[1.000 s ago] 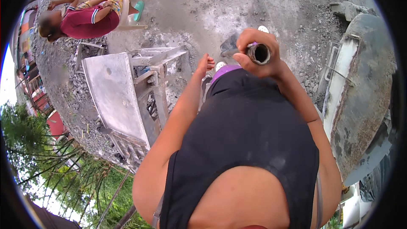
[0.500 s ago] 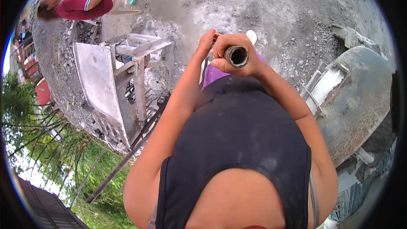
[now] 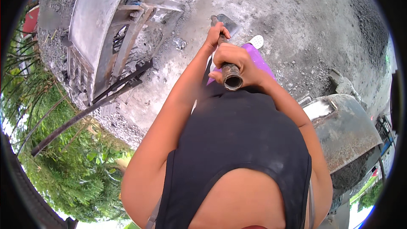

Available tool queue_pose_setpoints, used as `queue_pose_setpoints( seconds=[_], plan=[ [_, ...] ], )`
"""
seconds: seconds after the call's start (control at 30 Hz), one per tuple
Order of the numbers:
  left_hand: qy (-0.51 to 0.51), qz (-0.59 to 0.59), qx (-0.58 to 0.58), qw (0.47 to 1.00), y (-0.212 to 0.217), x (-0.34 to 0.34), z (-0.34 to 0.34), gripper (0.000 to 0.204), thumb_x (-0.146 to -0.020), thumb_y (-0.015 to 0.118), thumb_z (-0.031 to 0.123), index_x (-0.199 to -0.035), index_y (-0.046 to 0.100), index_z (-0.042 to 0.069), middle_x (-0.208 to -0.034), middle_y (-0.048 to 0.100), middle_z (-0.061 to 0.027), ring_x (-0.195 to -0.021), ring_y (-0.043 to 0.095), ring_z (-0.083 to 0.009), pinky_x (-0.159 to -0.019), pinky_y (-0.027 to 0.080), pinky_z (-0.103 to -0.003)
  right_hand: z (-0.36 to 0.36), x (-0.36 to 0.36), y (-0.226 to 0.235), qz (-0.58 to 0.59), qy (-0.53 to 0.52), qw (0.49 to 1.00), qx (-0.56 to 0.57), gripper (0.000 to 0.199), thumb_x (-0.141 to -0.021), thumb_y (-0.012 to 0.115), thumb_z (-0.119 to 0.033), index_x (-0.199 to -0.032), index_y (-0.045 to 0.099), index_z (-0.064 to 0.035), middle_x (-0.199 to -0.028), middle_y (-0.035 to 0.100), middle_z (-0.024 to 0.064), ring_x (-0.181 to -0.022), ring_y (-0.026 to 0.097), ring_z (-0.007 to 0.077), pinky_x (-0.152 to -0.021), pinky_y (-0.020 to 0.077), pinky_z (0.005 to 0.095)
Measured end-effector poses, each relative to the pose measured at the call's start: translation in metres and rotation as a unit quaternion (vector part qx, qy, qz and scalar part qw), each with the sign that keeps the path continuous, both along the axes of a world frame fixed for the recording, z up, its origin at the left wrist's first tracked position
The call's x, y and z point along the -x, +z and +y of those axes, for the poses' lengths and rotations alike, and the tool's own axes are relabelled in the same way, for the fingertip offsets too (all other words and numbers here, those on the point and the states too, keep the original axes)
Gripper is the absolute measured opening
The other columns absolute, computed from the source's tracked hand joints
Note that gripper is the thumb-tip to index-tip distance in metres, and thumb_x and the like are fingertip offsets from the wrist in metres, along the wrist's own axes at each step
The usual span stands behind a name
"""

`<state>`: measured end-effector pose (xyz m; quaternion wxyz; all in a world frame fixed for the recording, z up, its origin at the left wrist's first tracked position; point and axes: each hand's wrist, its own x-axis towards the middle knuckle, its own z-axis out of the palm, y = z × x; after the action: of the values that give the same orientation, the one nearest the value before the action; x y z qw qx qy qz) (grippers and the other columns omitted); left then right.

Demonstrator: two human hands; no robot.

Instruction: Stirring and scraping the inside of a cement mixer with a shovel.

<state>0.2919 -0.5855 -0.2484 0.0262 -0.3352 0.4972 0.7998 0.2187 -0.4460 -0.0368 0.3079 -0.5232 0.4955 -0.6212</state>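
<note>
Both my hands hold a shovel with a rusty, hollow tubular handle; its open end points up toward me. My right hand is wrapped round the handle near that end. Farther down the shaft, my left hand is closed on it. Past my left hand shows part of a dark, flat shovel blade, low over the grey ground; whether it touches the ground I cannot tell. A white clog on my foot is just right of the blade.
A metal-sheeted frame stands at the left, with a long dark bar beside it. On the right is a large rusty metal drum or trough. Grey gravel lies at the far right. Green plants grow at the lower left.
My view has turned, so the frame has shifted up and the seated person has left the picture. The handle end has tilted toward me, and the blade now shows beyond my left hand.
</note>
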Motion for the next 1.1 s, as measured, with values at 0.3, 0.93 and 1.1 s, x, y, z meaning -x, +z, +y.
queue_pose_setpoints(
  seconds=[0.3, 0.93, 1.1],
  plan=[
    [0.095, 0.003, 0.055, 0.994, 0.033, -0.052, 0.026, 0.050, -0.085, 0.037, 0.034, -0.055, 0.058, 0.001, -0.056, 0.058, -0.0083, -0.053, 0.051, -0.0160, -0.059, 0.041, -0.028, 0.007, -0.064, -0.001, 0.032, -0.006, 0.998, -0.046, 0.021, -0.065, 0.070, -0.005, -0.070, 0.049, -0.0053, -0.067, 0.050, 0.0041, -0.063, 0.048, 0.0190, -0.058, 0.0405, 0.0293],
    [0.258, -0.036, 0.068, 0.963, 0.019, -0.233, 0.053, 0.060, -0.091, 0.025, 0.038, -0.064, 0.062, -0.001, -0.066, 0.062, -0.0091, -0.065, 0.054, -0.0177, -0.070, 0.043, -0.031, -0.014, -0.188, 0.002, 0.106, 0.202, 0.967, -0.111, 0.019, -0.064, 0.065, 0.000, -0.078, 0.053, -0.0056, -0.079, 0.057, 0.0069, -0.075, 0.056, 0.0237, -0.074, 0.0444, 0.0329],
    [0.187, -0.044, 0.061, 0.979, 0.020, -0.238, 0.046, 0.058, -0.089, 0.026, 0.038, -0.077, 0.066, -0.002, -0.079, 0.066, -0.0106, -0.075, 0.059, -0.0183, -0.080, 0.042, -0.032, -0.007, -0.188, 0.006, 0.079, 0.144, 0.984, -0.075, 0.022, -0.060, 0.065, 0.003, -0.076, 0.053, -0.0071, -0.076, 0.055, 0.0053, -0.072, 0.054, 0.0222, -0.066, 0.0434, 0.0301]
  ],
)
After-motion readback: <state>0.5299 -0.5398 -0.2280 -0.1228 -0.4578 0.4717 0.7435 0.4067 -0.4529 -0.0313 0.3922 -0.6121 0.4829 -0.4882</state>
